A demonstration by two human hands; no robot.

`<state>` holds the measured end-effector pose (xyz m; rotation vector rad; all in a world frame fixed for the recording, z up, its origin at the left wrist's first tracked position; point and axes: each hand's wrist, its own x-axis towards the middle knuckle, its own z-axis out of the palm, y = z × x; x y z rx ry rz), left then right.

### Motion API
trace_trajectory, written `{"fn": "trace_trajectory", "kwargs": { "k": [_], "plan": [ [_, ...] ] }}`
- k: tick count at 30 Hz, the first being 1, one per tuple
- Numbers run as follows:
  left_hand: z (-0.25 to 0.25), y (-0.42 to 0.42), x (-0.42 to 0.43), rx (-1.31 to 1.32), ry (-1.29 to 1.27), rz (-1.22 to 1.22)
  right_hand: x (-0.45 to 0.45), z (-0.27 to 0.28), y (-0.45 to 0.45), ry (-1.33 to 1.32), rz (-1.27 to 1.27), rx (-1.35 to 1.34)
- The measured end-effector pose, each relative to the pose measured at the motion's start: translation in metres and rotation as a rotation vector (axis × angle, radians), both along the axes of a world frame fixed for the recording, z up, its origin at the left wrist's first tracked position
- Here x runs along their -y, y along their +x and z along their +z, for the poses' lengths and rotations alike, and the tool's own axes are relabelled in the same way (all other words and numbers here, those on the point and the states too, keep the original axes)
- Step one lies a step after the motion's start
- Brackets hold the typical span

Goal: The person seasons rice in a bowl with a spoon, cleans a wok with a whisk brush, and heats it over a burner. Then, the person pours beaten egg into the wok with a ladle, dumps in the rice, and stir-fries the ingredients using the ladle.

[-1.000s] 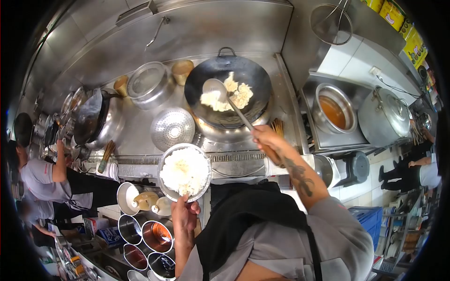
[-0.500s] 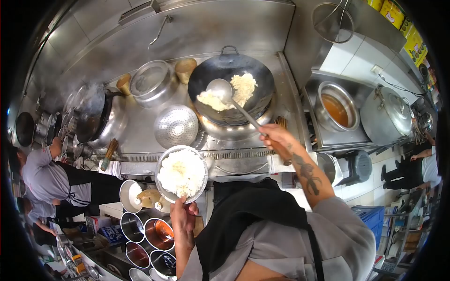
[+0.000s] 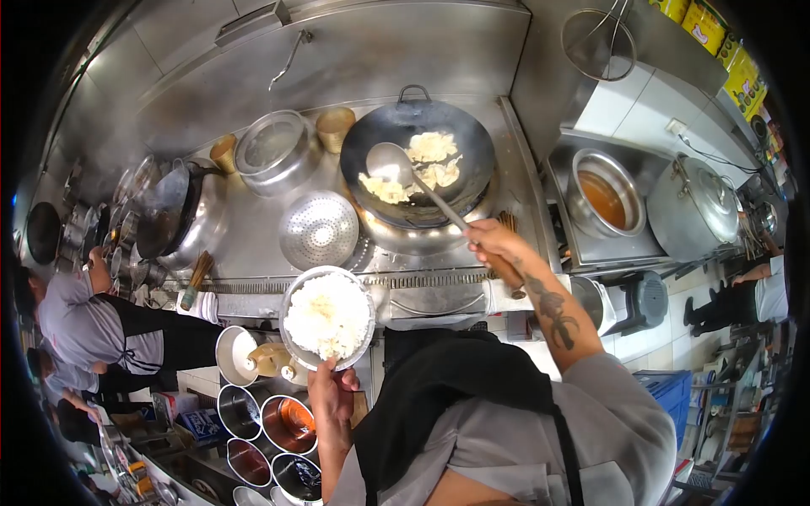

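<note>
The right hand (image 3: 494,242) wraps its grip fully around the brown wooden end of a long-handled steel ladle (image 3: 439,201), which seems to keep the fingers clear of heat. The ladle's round cup rests inside a black, deep-curved metal wok (image 3: 413,121), touching or just beside soft, ragged pale-yellow egg-like pieces (image 3: 432,147). The left hand (image 3: 335,396) closes its grip on the near rim of a round grey metal bowl (image 3: 295,350), probably to keep level the loose, grainy white rice (image 3: 327,316) heaped inside; its hidden fingers I cannot tell. A shiny perforated steel strainer (image 3: 318,230) lies left of the wok on the smooth stainless-steel worktop (image 3: 253,228).
</note>
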<state>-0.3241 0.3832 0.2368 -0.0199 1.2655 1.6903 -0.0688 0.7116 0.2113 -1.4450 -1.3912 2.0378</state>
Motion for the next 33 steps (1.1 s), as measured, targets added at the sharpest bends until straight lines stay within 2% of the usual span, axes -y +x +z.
{"fn": "trace_trajectory", "kwargs": {
  "k": [1,4,5,8,11,13,15,18,19,22,23,26,29,32,33],
  "plan": [
    [-0.001,-0.001,0.000,0.011,-0.005,0.001,-0.009,-0.007,0.009,0.089,0.000,0.097],
    [-0.002,-0.001,0.000,0.007,-0.022,0.010,-0.029,-0.021,0.016,0.604,0.073,0.458],
    [-0.002,-0.001,0.000,-0.003,-0.028,0.014,-0.030,-0.020,0.013,0.657,-0.005,0.529],
    [-0.002,-0.003,-0.002,0.001,-0.040,0.013,-0.052,-0.087,0.007,1.246,-0.135,0.792],
    [-0.009,-0.008,-0.004,0.033,-0.031,-0.035,-0.029,-0.036,-0.017,0.701,-0.029,0.544],
    [-0.012,-0.012,-0.012,0.038,-0.044,-0.056,-0.023,-0.007,-0.016,0.508,0.000,0.367],
    [-0.015,-0.014,-0.015,0.049,-0.061,-0.072,-0.018,-0.014,-0.008,0.407,0.103,0.209],
    [-0.018,-0.015,-0.022,0.060,-0.070,-0.093,0.010,0.011,0.016,0.060,0.024,0.009],
    [-0.019,-0.015,-0.024,0.058,-0.070,-0.102,0.010,0.010,0.023,0.042,0.000,0.052],
    [-0.023,-0.018,-0.024,0.068,-0.082,-0.122,0.003,0.000,0.029,0.437,0.046,0.412],
    [-0.023,-0.018,-0.025,0.075,-0.090,-0.126,0.008,0.003,0.028,0.698,0.018,0.462],
    [-0.018,-0.014,-0.032,0.081,-0.092,-0.107,0.008,-0.018,0.021,1.071,-0.194,0.770],
    [-0.019,-0.014,-0.037,0.071,-0.105,-0.115,0.003,-0.074,0.018,1.201,-0.160,0.747],
    [-0.022,-0.013,-0.043,0.064,-0.107,-0.171,0.011,-0.024,0.001,0.452,-0.079,0.321],
    [-0.017,-0.011,-0.046,0.072,-0.116,-0.176,0.009,-0.017,0.003,0.360,-0.088,0.232]
  ]
}}
